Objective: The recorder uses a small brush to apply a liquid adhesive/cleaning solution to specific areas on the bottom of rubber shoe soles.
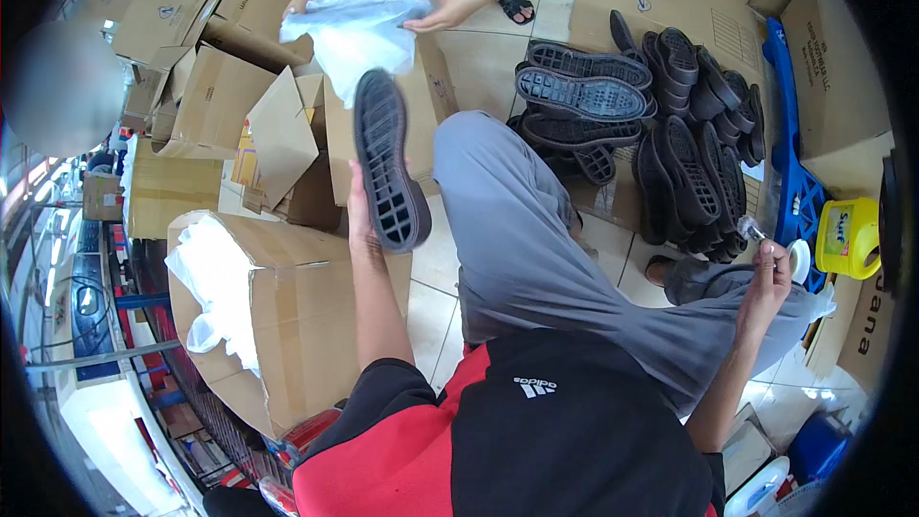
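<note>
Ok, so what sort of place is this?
Probably a footwear workshop: dark soles lie piled together, cardboard boxes stand around, and the left hand holds another sole.

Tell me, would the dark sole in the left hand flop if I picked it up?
Probably not: the sole looks straight, with the left hand only at its lower half. Its hollow grid suggests it's light. Its long, flattish shape probably won't roll.

"What is seen at left?"
"Crumpled white plastic (215,282) is held in an open brown cardboard box (306,325)."
"At right?"
"A blue latticed plastic panel (787,134) is flanked by a tan cardboard carton (840,77)."
</note>
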Available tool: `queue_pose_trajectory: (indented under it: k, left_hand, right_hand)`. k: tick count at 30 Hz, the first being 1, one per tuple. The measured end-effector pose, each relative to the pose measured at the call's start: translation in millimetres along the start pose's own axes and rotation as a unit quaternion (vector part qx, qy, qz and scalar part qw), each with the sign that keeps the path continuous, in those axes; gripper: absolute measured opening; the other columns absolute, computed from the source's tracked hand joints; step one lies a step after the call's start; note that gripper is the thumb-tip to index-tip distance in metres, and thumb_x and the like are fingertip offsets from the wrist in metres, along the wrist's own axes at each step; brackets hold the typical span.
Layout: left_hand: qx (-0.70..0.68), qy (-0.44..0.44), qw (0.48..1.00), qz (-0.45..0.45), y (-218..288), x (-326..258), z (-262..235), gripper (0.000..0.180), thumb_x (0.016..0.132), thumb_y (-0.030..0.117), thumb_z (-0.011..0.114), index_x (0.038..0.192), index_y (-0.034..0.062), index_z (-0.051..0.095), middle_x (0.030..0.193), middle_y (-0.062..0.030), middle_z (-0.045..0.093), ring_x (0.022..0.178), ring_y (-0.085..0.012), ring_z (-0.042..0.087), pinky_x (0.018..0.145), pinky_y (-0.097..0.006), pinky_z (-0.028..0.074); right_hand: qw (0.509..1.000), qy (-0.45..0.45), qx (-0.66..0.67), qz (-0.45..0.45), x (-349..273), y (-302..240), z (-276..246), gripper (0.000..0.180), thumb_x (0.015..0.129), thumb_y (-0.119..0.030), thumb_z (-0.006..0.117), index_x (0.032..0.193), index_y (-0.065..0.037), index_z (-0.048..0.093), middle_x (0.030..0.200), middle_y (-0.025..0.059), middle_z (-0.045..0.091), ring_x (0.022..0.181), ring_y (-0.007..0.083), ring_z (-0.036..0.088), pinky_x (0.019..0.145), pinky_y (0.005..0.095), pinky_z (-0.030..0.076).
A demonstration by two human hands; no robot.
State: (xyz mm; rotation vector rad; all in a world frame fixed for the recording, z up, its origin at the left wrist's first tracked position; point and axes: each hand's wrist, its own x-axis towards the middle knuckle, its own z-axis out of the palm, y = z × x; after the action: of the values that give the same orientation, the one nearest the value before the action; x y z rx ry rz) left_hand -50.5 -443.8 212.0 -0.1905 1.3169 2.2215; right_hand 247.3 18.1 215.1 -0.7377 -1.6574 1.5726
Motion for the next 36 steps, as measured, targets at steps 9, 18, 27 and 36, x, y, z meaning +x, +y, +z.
queue_pose_trajectory:
  k: [9,18,27,36]
  left_hand:
    - [-0.316,0.272,0.857,0.304,-75.1,88.7,-81.0,0.059,0.093,0.051,0.020,0.127,0.0073,0.039,0.127,-0.0099,0.045,0.107,-0.0270,0.048,0.095,-0.044,0.037]
    - [0.009,0.410,0.910,-0.063,-84.7,80.2,-94.1,0.041,0.092,0.046,0.037,0.077,0.0084,0.046,0.063,-0.0061,0.048,0.064,-0.0204,0.051,0.060,-0.038,0.044]
    - [0.595,-0.021,0.764,0.248,-44.7,154.0,163.6,0.022,0.085,0.021,0.059,0.099,0.0046,0.056,0.076,-0.0036,0.054,0.067,-0.0105,0.049,0.063,-0.024,0.041]
    - [0.906,-0.189,0.347,0.154,-173.7,261.6,238.0,0.070,0.066,0.013,0.072,0.128,0.0133,0.037,0.117,-0.0133,0.048,0.112,-0.0310,0.046,0.093,-0.044,0.036]
  right_hand:
    - [0.999,-0.006,-0.009,0.040,2.8,8.6,11.4,0.013,0.086,-0.016,0.060,0.084,-0.004,0.060,0.077,-0.0025,0.053,0.070,0.0055,0.041,0.065,0.0197,0.032]
    - [0.985,0.027,-0.079,0.150,3.1,13.8,1.6,0.010,0.084,-0.011,0.061,0.086,-0.002,0.063,0.077,-0.0035,0.057,0.073,0.0043,0.048,0.068,0.0183,0.037]
    - [0.937,0.237,-0.255,-0.017,92.9,-7.1,-172.1,0.018,0.087,-0.019,0.057,0.093,-0.003,0.064,0.085,0.0002,0.060,0.076,0.0073,0.050,0.072,0.0200,0.039]
    - [0.777,0.232,-0.555,0.182,128.5,157.5,-279.5,0.019,0.074,-0.027,0.064,0.081,-0.010,0.068,0.082,0.0122,0.066,0.082,0.0291,0.061,0.075,0.0386,0.047]
